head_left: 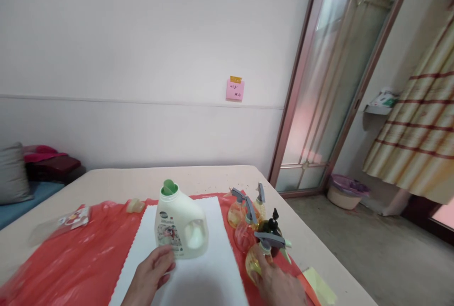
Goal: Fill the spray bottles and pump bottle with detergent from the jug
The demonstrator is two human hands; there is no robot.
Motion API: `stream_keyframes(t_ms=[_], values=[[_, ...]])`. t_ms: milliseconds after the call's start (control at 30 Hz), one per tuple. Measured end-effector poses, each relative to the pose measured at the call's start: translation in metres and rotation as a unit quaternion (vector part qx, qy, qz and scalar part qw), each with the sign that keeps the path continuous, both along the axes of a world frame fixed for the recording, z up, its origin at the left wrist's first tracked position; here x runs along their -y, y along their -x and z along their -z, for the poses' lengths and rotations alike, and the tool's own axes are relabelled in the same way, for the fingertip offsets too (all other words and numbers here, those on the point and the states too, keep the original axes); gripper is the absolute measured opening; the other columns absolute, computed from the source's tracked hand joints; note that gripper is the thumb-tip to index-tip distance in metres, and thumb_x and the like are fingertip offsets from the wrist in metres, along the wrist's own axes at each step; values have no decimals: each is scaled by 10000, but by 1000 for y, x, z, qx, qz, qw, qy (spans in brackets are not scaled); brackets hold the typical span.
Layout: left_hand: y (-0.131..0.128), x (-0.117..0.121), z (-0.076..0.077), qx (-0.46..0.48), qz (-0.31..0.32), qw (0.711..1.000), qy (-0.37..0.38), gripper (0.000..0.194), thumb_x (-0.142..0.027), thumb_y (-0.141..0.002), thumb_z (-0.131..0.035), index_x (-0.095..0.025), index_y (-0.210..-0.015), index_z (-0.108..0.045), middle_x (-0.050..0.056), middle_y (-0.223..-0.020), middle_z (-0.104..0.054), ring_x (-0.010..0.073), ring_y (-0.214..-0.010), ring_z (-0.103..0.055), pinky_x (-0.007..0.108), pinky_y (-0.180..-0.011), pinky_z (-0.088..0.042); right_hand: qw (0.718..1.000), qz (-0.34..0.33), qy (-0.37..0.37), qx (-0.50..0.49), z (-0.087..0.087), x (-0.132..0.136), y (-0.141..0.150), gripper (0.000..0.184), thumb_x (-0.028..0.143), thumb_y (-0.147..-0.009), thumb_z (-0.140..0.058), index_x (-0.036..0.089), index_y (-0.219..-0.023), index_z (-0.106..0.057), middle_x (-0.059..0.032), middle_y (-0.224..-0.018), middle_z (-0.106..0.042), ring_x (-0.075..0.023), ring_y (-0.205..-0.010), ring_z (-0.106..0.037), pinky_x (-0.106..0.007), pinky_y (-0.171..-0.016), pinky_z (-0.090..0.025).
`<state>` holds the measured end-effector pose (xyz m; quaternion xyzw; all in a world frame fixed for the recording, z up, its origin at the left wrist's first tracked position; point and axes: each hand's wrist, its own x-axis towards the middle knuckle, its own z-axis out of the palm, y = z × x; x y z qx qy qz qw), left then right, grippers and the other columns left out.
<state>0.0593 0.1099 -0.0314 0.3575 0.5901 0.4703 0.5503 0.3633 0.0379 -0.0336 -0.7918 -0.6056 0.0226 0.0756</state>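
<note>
A pale green detergent jug [180, 223] stands upright on a white sheet, its mouth uncapped with a green spout inside. My left hand [152, 270] is just in front of the jug's lower left side, fingers loosely curled and apart, with nothing seen in them. My right hand [278, 287] has its fingers around a round spray bottle [251, 263] with yellow liquid and a grey trigger head. Close behind that bottle are a pink spray bottle [244, 237], an orange one [234, 214], a yellow one [260, 209] and a dark pump bottle [264, 226].
Red plastic sheeting [95, 244] lies under the white sheet [216, 235] on the table [142, 180]. To the left are a clear plastic packet [76, 218] and a pale cap [135, 205]. Yellow paper [319, 287] lies near the right edge. A lined bin [342, 197] stands on the floor.
</note>
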Motion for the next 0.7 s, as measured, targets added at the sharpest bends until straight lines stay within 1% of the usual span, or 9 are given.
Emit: stream_keyframes(t_ms=[133, 233, 300, 333, 400, 467, 533, 600, 700], values=[[-19, 6, 5, -25, 46, 999, -3, 536, -568, -650, -740, -175, -1014, -713, 103, -974, -764, 249, -869, -702, 344, -751, -511, 982, -89, -110, -123, 10, -1, 16, 317, 356, -918, -525, 318, -1182, -695, -87, -926, -791, -292, -751, -756, -321, -580, -525], [-40, 14, 15, -63, 131, 989, -21, 446, -544, -658, -709, -183, -920, -727, 77, -843, -757, 244, -807, -687, 343, -717, -512, 960, -116, -160, -201, 18, -4, 35, 341, 373, -887, -576, 321, -1209, -675, -17, -854, -782, -207, -676, -728, -279, -621, -521], [-52, 20, 24, -81, 180, 978, -73, 379, -516, -660, -701, -189, -849, -728, 83, -818, -758, 253, -824, -691, 354, -768, -524, 940, -113, -198, -254, 21, -7, 46, 348, 386, -899, -565, 276, -1213, -667, -12, -829, -765, -179, -637, -698, -273, -631, -519], [-57, 23, 28, -87, 190, 973, -102, 376, -502, -670, -693, -190, -877, -731, 91, -844, -765, 253, -842, -696, 353, -799, -527, 931, -111, -212, -274, 21, -8, 49, 339, 402, -917, -540, 258, -1196, -668, -14, -823, -757, -173, -645, -692, -267, -635, -520], [-63, 30, 37, -97, 182, 966, -156, 488, -475, -723, -653, -182, -1111, -701, 110, -979, -770, 230, -854, -703, 336, -833, -531, 909, -95, -244, -323, 19, -9, 53, 362, 421, -945, -496, 234, -1217, -642, -26, -850, -743, -163, -683, -681, -252, -647, -522], [-67, 36, 43, -113, 163, 960, -199, 670, -435, -795, -586, -189, -1413, -508, 120, -1122, -742, 198, -840, -703, 316, -831, -534, 871, -62, -289, -393, 14, -9, 53, 439, 379, -943, -484, 221, -1348, -544, -35, -910, -723, -147, -669, -647, -248, -651, -520], [-69, 42, 44, -122, 154, 951, -239, 788, -383, -850, -521, -210, -1566, -242, 107, -1169, -721, 181, -858, -704, 309, -854, -530, 827, -35, -323, -459, 8, -7, 51, 598, 306, -910, -496, 229, -1490, -373, -29, -947, -695, -129, -615, -584, -256, -641, -516], [-71, 45, 43, -119, 150, 945, -264, 850, -331, -883, -470, -217, -1600, -29, 77, -1090, -733, 180, -884, -707, 314, -880, -522, 805, -35, -325, -495, 1, -5, 50, 729, 245, -870, -499, 257, -1552, -242, -6, -915, -665, -125, -585, -536, -267, -627, -515], [-75, 46, 35, -94, 139, 947, -274, 894, -300, -906, -438, -213, -1583, 140, 31, -948, -731, 183, -867, -703, 325, -885, -519, 787, -35, -299, -539, -4, -4, 51, 795, 205, -815, -493, 280, -1562, -232, 28, -790, -612, -134, -561, -499, -258, -537, -488]])
